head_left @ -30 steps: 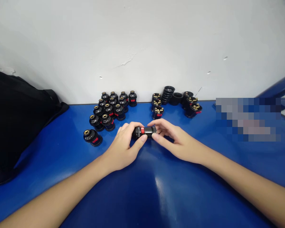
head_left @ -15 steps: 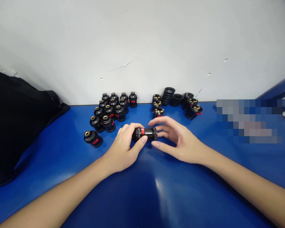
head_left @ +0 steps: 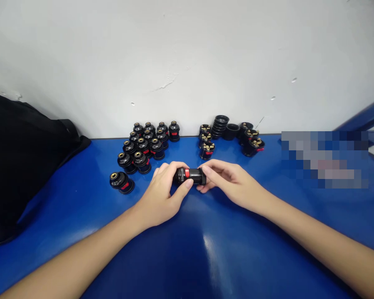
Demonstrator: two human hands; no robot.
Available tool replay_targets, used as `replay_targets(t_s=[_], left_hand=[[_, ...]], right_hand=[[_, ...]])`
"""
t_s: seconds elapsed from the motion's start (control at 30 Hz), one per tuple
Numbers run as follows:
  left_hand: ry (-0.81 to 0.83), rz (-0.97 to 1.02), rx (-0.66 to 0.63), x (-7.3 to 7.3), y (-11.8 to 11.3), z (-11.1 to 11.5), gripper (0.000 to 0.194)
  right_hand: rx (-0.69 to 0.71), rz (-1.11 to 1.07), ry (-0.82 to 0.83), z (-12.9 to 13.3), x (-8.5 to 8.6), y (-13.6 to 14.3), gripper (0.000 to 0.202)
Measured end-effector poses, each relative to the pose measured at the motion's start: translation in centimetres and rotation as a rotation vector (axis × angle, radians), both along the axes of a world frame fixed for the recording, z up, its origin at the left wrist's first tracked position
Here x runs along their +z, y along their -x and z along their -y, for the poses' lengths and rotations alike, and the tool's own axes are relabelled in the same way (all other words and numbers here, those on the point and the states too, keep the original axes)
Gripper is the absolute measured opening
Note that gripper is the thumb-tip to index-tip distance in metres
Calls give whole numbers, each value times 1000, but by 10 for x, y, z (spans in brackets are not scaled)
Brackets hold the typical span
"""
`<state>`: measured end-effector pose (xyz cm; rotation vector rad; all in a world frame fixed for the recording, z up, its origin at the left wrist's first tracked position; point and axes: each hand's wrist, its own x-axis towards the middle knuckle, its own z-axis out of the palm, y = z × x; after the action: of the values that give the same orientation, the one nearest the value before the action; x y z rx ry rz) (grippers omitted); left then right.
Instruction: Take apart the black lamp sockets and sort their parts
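A black lamp holder (head_left: pixel 193 176) with a red switch lies sideways between my hands, low over the blue table. My left hand (head_left: pixel 165 195) is wrapped round its domed end, thumb along the near side. At the other end sits a black ring (head_left: pixel 203 176), gripped between the thumb and fingers of my right hand (head_left: pixel 230 182); some of those fingers are hidden behind it. Close by on the left, one finished-looking lamp holder (head_left: pixel 122 182) leans on the table, apart from a cluster of similar lamp holders (head_left: pixel 142 147) with brass-lined top holes.
Behind my right hand stand open socket bodies (head_left: pixel 207 149) with brass contacts, a leaning stack of black rings (head_left: pixel 220 126) and more socket bodies (head_left: pixel 254 146). A black cloth (head_left: pixel 28 166) covers the left side. A white wall (head_left: pixel 187 62) rises behind; a pixelated patch hides part of the right.
My right hand has closed from a spread pose onto the ring, its thumb moving up to the ring's edge. My left hand keeps its hold on the lamp holder.
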<state>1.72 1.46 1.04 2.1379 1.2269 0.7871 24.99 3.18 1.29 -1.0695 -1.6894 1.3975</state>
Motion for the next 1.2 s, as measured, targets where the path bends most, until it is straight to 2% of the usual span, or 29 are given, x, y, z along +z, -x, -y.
replay_targets(t_s=[0.07, 0.17, 0.27, 0.4, 0.47, 0.53, 0.7, 0.77, 0.9, 1.0, 1.07, 1.13, 1.2], left_hand=[[-3, -12, 4, 0, 0, 0, 21], [6, -16, 23, -1, 0, -1, 22], [3, -8, 27, -1, 0, 0, 22], [1, -12, 22, -1, 1, 0, 22], [6, -18, 33, 0, 0, 0, 22], [14, -18, 47, 1, -1, 0, 23], [38, -3, 85, 4, -3, 0, 24], [37, 6, 81, 4, -2, 1, 23], [-3, 18, 43, 2, -1, 0, 21], [-30, 18, 25, 0, -1, 0, 21], [-26, 6, 30, 1, -1, 0, 21], [-4, -4, 51, 2, -2, 0, 21], [23, 4, 77, 5, -2, 1, 22]], right_hand=[[8, -40, 32, -2, -1, 0, 41], [8, -144, -44, -2, -4, -1, 39], [-1, -170, -96, 0, -3, -1, 51], [-7, -90, 45, 0, -2, 0, 45], [0, -101, 63, -1, -4, 0, 41], [3, -141, -21, -2, -6, -1, 39], [13, -151, -454, -1, -10, -4, 29], [30, -124, -510, 1, -10, -4, 29], [-1, -77, -322, 3, -8, -1, 53], [-17, -69, -126, 1, -9, 0, 37], [16, -71, -64, -1, -9, -1, 34], [30, -94, -112, -2, -8, -3, 33], [21, -100, -282, -2, -8, -5, 34]])
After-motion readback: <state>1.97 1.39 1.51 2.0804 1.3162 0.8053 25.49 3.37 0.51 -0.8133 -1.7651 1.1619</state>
